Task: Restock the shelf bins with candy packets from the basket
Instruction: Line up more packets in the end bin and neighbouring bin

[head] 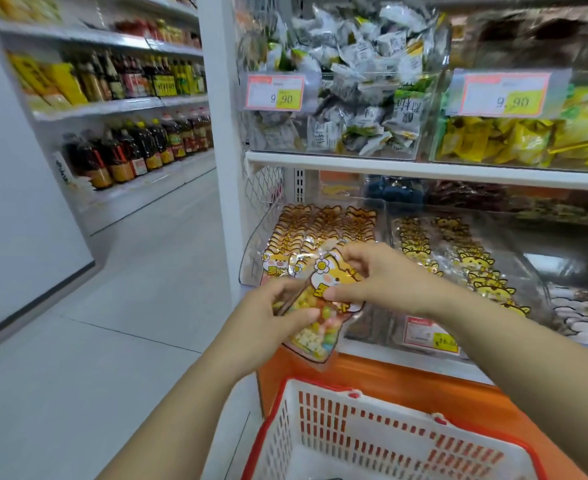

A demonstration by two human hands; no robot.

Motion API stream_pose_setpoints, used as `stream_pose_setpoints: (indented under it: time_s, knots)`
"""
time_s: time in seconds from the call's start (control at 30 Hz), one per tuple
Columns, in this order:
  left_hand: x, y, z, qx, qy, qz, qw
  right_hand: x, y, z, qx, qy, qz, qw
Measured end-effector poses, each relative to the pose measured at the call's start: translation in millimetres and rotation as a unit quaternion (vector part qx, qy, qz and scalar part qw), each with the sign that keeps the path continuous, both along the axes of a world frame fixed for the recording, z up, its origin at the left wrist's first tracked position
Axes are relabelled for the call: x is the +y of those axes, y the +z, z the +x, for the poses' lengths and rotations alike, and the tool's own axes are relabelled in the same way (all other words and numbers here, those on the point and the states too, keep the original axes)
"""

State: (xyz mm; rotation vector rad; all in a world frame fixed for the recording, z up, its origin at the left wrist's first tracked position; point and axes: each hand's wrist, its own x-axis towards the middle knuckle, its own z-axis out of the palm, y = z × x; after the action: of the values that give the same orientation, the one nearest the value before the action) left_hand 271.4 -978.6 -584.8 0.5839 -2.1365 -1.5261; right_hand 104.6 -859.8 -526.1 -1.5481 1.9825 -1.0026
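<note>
Both my hands hold a small stack of cat-shaped candy packets (323, 306) with coloured sweets inside, just in front of the lower shelf. My left hand (272, 317) grips the stack's lower left side. At its top right edge, my right hand (382, 275) pinches the front packet. Behind them a clear shelf bin (251, 251) is filled with rows of the same orange cat packets (320, 226). The white basket with a red rim (355, 431) sits below my arms; its inside is mostly out of view.
A second clear bin with yellow cat packets (459, 258) stands to the right. The upper shelf (424, 168) carries bins of wrapped sweets with price tags (274, 92). An orange ledge (407, 379) runs under the lower shelf. An aisle with bottle shelves (136, 147) opens on the left.
</note>
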Motion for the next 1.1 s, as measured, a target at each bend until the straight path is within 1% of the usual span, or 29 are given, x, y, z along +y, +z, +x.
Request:
stream_pose_setpoints:
  time_s: [0.07, 0.1, 0.17, 0.2, 0.23, 0.3, 0.37, 0.5, 0.6, 0.67, 0.7, 0.73, 0.8, 0.87, 0.9, 1.0, 1.1]
  knots:
    - [-16.1, 3.7, 0.7, 0.032, 0.101, -0.030, 0.994, -23.3, -2.7, -0.8, 0.017, -0.030, -0.054, 0.998]
    - [-24.4, 3.7, 1.0, 0.037, 0.151, -0.047, 0.987, -35.0, -5.5, -1.1, 0.041, -0.061, -0.085, 0.994]
    - [-39.8, 0.4, 2.9, 0.016, 0.220, -0.079, 0.972, -59.2, -15.3, -4.5, 0.081, -0.134, -0.141, 0.978]
    - [-45.3, -1.5, 3.9, -0.004, 0.232, -0.091, 0.969, -71.0, -20.1, -8.4, 0.089, -0.157, -0.152, 0.972]
    - [-49.5, -4.3, 4.3, -0.030, 0.232, -0.107, 0.966, -82.0, -24.5, -12.1, 0.095, -0.165, -0.146, 0.971]
    - [-55.1, -9.8, 3.7, -0.069, 0.222, -0.148, 0.961, -101.9, -34.1, -19.1, 0.112, -0.155, -0.100, 0.976]
    - [-59.5, -13.8, 2.5, -0.084, 0.219, -0.164, 0.958, -119.2, -42.7, -23.9, 0.135, -0.129, -0.045, 0.981]
    - [-65.3, -19.6, -0.2, -0.100, 0.213, -0.176, 0.956, -150.2, -42.7, -31.1, 0.159, -0.048, 0.018, 0.986]
    - [-63.2, -20.9, -4.9, -0.101, 0.200, -0.204, 0.953, -168.7, -53.1, -28.4, 0.230, 0.014, 0.090, 0.969]
    - [-62.2, -22.6, -7.4, -0.117, 0.196, -0.226, 0.947, -174.9, -71.6, -25.4, 0.311, 0.035, 0.125, 0.942]
    - [-62.1, -23.6, -7.9, -0.127, 0.196, -0.236, 0.943, -174.3, -75.6, -25.5, 0.339, 0.031, 0.125, 0.932]
    - [-61.7, -24.2, -8.2, -0.139, 0.198, -0.247, 0.938, -172.0, -74.1, -28.2, 0.345, 0.018, 0.108, 0.932]
    - [-60.5, -26.4, -8.7, -0.152, 0.202, -0.278, 0.927, -162.0, -60.6, -38.5, 0.291, -0.025, 0.059, 0.955]
    - [-57.8, -26.5, -10.7, -0.144, 0.194, -0.307, 0.920, -143.8, -47.3, -48.9, 0.258, -0.065, 0.021, 0.964]
    - [-57.0, -25.0, -13.4, -0.137, 0.184, -0.321, 0.919, -133.6, -45.2, -53.4, 0.269, -0.075, 0.027, 0.960]
    - [-62.7, -16.9, -33.8, -0.133, 0.120, -0.374, 0.910, -109.8, -48.1, -50.8, 0.339, -0.063, 0.118, 0.931]
    - [-82.2, -13.0, -67.0, -0.185, 0.054, -0.423, 0.886, -110.5, -61.3, -43.2, 0.415, -0.071, 0.145, 0.895]
